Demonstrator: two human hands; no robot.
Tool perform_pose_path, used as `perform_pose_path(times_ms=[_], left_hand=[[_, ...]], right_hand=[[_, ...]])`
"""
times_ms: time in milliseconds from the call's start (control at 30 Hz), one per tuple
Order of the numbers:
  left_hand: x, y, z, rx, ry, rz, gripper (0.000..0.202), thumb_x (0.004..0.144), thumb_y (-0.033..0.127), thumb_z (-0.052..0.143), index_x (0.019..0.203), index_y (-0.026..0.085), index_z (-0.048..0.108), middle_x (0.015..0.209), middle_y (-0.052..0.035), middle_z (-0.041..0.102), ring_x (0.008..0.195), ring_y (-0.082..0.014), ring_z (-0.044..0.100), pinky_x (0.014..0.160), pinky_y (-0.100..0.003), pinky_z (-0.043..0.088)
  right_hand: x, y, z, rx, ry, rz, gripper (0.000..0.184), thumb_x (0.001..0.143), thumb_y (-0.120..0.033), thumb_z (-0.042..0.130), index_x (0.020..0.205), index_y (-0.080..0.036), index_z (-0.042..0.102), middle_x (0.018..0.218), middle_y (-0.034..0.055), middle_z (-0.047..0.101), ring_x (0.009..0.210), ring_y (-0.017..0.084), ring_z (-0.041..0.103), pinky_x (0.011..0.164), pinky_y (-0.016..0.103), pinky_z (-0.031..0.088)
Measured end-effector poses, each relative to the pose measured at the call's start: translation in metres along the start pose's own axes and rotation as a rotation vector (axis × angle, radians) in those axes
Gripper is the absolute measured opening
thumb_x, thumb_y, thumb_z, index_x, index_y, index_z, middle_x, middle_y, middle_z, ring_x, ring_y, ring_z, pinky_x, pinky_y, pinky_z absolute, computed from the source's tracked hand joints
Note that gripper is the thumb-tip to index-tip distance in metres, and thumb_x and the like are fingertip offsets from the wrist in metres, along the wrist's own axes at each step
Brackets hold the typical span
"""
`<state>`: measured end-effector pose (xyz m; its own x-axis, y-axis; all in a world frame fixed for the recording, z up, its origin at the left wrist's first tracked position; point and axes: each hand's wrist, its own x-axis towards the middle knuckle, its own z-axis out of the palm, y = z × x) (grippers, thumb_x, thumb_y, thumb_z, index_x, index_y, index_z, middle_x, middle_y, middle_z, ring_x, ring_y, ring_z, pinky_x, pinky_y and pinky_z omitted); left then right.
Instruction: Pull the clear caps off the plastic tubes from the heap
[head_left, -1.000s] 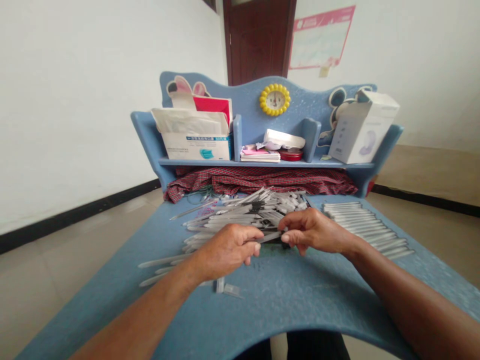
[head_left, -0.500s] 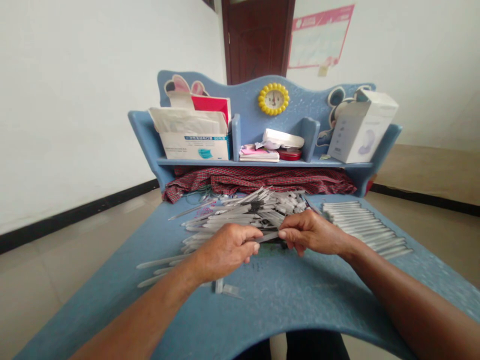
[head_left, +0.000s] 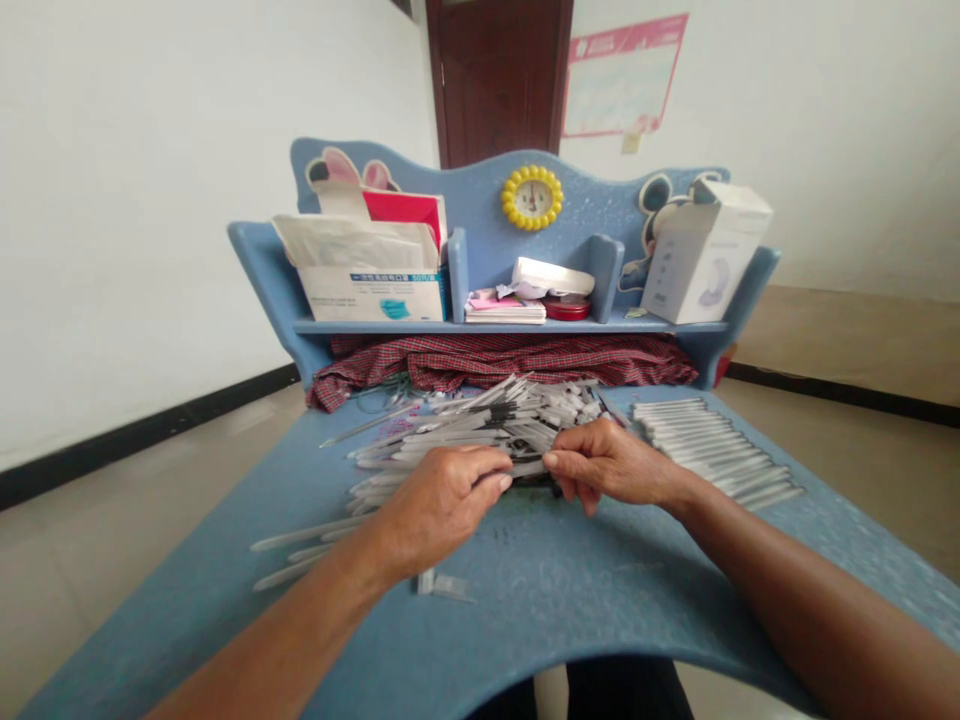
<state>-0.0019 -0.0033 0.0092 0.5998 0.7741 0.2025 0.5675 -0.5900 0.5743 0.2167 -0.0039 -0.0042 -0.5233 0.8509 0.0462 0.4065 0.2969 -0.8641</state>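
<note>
A slim, translucent pen (head_left: 529, 469) stretches between my two hands, low over the desk. My left hand (head_left: 446, 500) pinches one end of it between thumb and fingers. At the other end, my right hand (head_left: 609, 465) grips it the same way, the remaining fingers curled under. Just behind the hands lies a loose pile of clear and grey pen parts (head_left: 427, 440), with caps (head_left: 574, 403) at its far right. Several pens (head_left: 289, 572) stick out past my left forearm. Two small clear pieces (head_left: 448, 586) rest near my left wrist.
Right of the pile is a neat row of pens (head_left: 716, 450) on the blue desk (head_left: 570, 610). A red checked cloth (head_left: 510, 362) lies under the shelf (head_left: 487, 327). On the shelf stand a mask box (head_left: 367, 285), papers (head_left: 504, 312), a red tin (head_left: 568, 309) and a white box (head_left: 705, 260).
The whole view has shifted slightly, so everything appears a little further left. Both hands keep their hold on the pen, nearly in the same pose.
</note>
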Motion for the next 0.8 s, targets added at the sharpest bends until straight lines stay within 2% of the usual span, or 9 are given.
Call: perform_pose_path(times_ms=[100, 233, 400, 467, 533, 633, 733, 800], left_hand=[[0.001, 0.001, -0.001, 0.115, 0.004, 0.048, 0.023, 0.084, 0.026, 0.046, 0.088, 0.02, 0.067, 0.084, -0.003, 0.068, 0.079, -0.0165, 0.059, 0.075, -0.026, 0.042], [0.002, 0.0, -0.001, 0.162, 0.005, 0.087, 0.02, 0.083, 0.024, 0.047, 0.086, 0.018, 0.066, 0.082, -0.0033, 0.066, 0.077, -0.0156, 0.059, 0.073, -0.025, 0.041], [0.001, 0.0, -0.001, 0.231, -0.03, 0.102, 0.016, 0.082, 0.022, 0.049, 0.08, 0.016, 0.063, 0.072, -0.0015, 0.062, 0.069, -0.0138, 0.056, 0.065, -0.024, 0.038], [0.001, -0.001, -0.002, 0.231, -0.01, 0.088, 0.014, 0.081, 0.022, 0.05, 0.077, 0.017, 0.062, 0.069, -0.0002, 0.059, 0.065, -0.0131, 0.055, 0.062, -0.024, 0.038], [0.001, -0.003, -0.004, 0.185, 0.069, 0.036, 0.011, 0.079, 0.023, 0.051, 0.077, 0.017, 0.061, 0.067, 0.0004, 0.059, 0.065, -0.0132, 0.055, 0.062, -0.024, 0.038], [0.003, -0.008, -0.008, -0.02, 0.28, -0.091, 0.011, 0.078, 0.026, 0.053, 0.08, 0.017, 0.058, 0.067, 0.0004, 0.06, 0.064, -0.0143, 0.059, 0.062, -0.025, 0.043], [0.005, -0.014, -0.011, -0.326, 0.424, -0.182, 0.011, 0.078, 0.025, 0.053, 0.083, 0.016, 0.053, 0.067, -0.0007, 0.064, 0.064, -0.0161, 0.065, 0.061, -0.026, 0.047], [0.006, -0.015, -0.012, -0.443, 0.477, -0.211, 0.009, 0.077, 0.024, 0.055, 0.08, 0.016, 0.052, 0.069, -0.002, 0.066, 0.064, -0.0166, 0.066, 0.061, -0.026, 0.048]], right_hand=[[0.001, 0.002, 0.0, 0.014, -0.014, 0.001, 0.044, 0.084, -0.053, 0.048, 0.061, -0.015, 0.051, 0.052, -0.0027, 0.054, 0.038, 0.006, 0.051, 0.039, 0.016, 0.038], [0.002, 0.002, 0.001, 0.027, -0.017, 0.019, 0.044, 0.083, -0.052, 0.048, 0.061, -0.015, 0.051, 0.052, -0.0022, 0.055, 0.038, 0.006, 0.052, 0.039, 0.016, 0.038], [0.001, 0.0, 0.003, 0.033, -0.008, 0.022, 0.044, 0.082, -0.053, 0.051, 0.06, -0.015, 0.05, 0.051, -0.0023, 0.054, 0.037, 0.007, 0.051, 0.037, 0.017, 0.037], [0.001, 0.001, 0.004, 0.035, 0.0, 0.028, 0.044, 0.082, -0.055, 0.05, 0.062, -0.015, 0.05, 0.052, -0.002, 0.054, 0.037, 0.007, 0.051, 0.037, 0.017, 0.037], [0.001, 0.003, 0.005, 0.014, 0.021, 0.022, 0.044, 0.083, -0.055, 0.048, 0.063, -0.015, 0.051, 0.053, -0.0017, 0.054, 0.039, 0.008, 0.052, 0.038, 0.018, 0.037], [-0.001, 0.001, 0.012, -0.132, 0.012, -0.063, 0.04, 0.085, -0.05, 0.048, 0.067, -0.015, 0.054, 0.057, -0.0015, 0.053, 0.044, 0.007, 0.05, 0.042, 0.018, 0.036], [-0.004, -0.01, 0.027, -0.388, -0.083, -0.191, 0.029, 0.087, -0.041, 0.049, 0.075, -0.016, 0.059, 0.061, -0.0009, 0.055, 0.053, 0.008, 0.05, 0.049, 0.019, 0.035], [-0.007, -0.022, 0.04, -0.547, -0.168, -0.251, 0.024, 0.088, -0.036, 0.048, 0.079, -0.017, 0.061, 0.065, 0.0008, 0.06, 0.059, 0.01, 0.054, 0.053, 0.021, 0.035]])
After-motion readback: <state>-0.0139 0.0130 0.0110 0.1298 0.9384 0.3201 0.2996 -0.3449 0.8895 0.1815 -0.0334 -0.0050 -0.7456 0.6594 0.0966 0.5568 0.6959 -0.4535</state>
